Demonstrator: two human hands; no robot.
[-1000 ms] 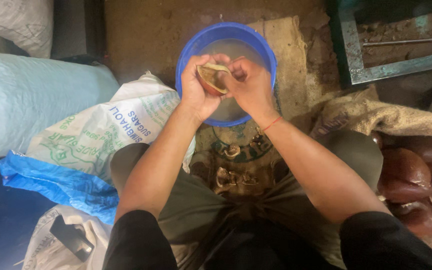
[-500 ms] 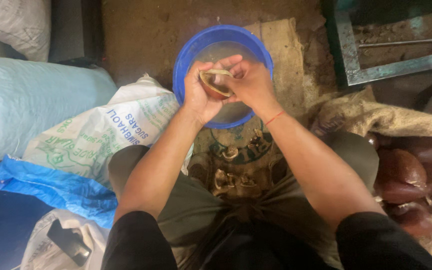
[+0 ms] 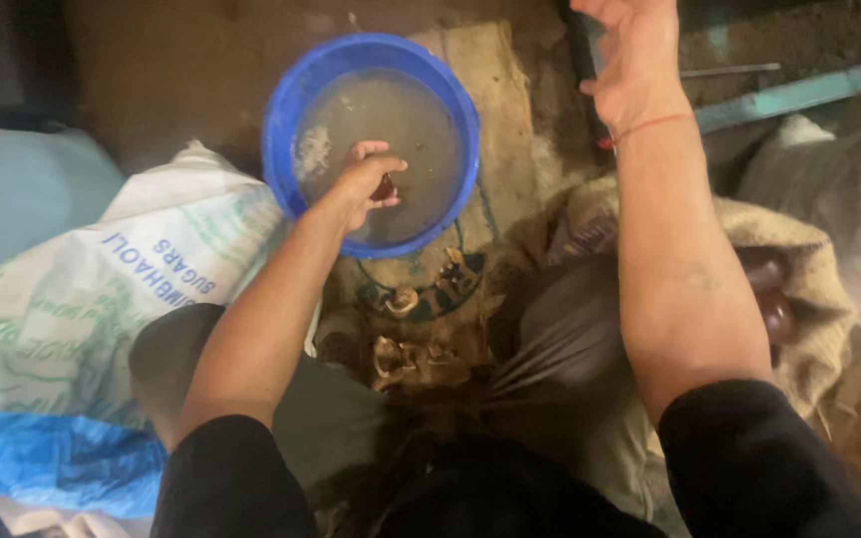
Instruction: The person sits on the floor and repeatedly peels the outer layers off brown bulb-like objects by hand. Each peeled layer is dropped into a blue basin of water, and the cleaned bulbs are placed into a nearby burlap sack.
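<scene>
1. At nine o'clock a white woven sack (image 3: 142, 289) with green and blue print lies over blue plastic sheeting (image 3: 42, 458).
2. The blue basin (image 3: 296, 90) of murky water sits at twelve o'clock.
3. The left hand (image 3: 361, 184) hangs over the basin's middle, fingers pinched together on a small dark reddish piece (image 3: 384, 186) just above the water.
4. Pale peeled husks (image 3: 406, 349) are strewn at six o'clock of the basin, between the knees.
5. The right hand (image 3: 635, 60) is lifted at one o'clock, well apart from the basin, fingers spread and holding nothing.
6. At three o'clock a burlap sack (image 3: 809, 269) cradles dark reddish-brown fruits (image 3: 774, 309).
</scene>
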